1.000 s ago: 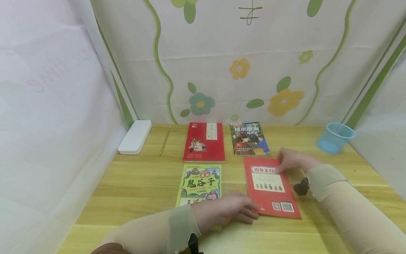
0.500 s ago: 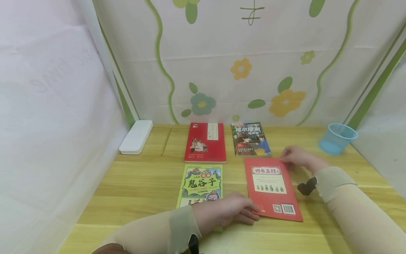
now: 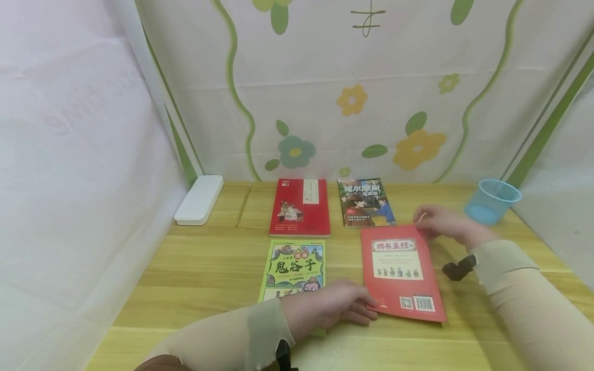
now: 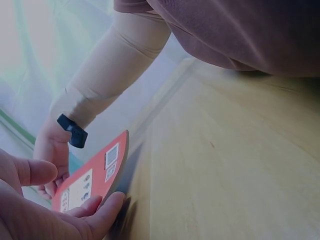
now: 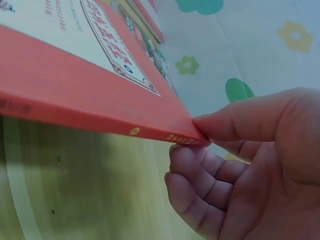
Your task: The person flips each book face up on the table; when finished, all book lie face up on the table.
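Observation:
A red book (image 3: 394,291), back cover with barcode facing up, is raised along its right side in the head view. My right hand (image 3: 441,224) pinches its upper right corner; the right wrist view shows the thumb (image 5: 235,120) on the cover and curled fingers beneath the spine. My left hand (image 3: 343,304) reaches across a green comic book (image 3: 294,270), fingertips at the red book's lower left corner. In the left wrist view the left thumb (image 4: 37,171) stands apart from the fingers, which touch the book's edge.
Behind lie a thicker red book (image 3: 299,208) and a dark illustrated book (image 3: 366,203). A white case (image 3: 199,201) and a thin stick (image 3: 243,205) lie at the back left. A blue cup (image 3: 492,201) stands at the back right. Printed curtains border the wooden table (image 3: 195,273).
My right hand has moved from the book's right edge to its upper right corner and drawn outward, raising that side. The book has shifted slightly right. The left hand has hardly moved.

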Tool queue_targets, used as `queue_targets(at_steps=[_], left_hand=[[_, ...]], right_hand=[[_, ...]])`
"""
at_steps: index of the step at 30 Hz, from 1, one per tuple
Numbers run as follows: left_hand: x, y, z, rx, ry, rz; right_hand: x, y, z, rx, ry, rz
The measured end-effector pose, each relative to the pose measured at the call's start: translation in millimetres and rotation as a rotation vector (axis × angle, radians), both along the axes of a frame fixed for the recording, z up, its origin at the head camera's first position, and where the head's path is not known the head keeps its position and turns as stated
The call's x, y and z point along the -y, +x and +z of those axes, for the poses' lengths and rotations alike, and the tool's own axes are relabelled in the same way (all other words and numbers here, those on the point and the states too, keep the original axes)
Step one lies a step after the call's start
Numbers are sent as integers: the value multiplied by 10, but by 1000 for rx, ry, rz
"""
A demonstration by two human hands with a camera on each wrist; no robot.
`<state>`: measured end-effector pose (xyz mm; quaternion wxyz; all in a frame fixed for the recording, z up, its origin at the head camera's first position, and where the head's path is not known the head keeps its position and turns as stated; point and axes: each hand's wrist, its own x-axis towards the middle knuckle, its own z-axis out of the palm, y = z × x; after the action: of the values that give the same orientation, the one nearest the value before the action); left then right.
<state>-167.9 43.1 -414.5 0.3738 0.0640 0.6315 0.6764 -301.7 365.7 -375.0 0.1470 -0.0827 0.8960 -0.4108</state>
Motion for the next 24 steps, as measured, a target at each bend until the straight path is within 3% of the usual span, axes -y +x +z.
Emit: queue_targets(at_steps=[14, 24], left_hand=[[33, -30, 64, -14, -23, 24], [54, -55, 110, -34, -23, 55]], right_hand=[[117, 112, 335, -93, 25, 35], [158, 105, 503, -127, 27, 34]])
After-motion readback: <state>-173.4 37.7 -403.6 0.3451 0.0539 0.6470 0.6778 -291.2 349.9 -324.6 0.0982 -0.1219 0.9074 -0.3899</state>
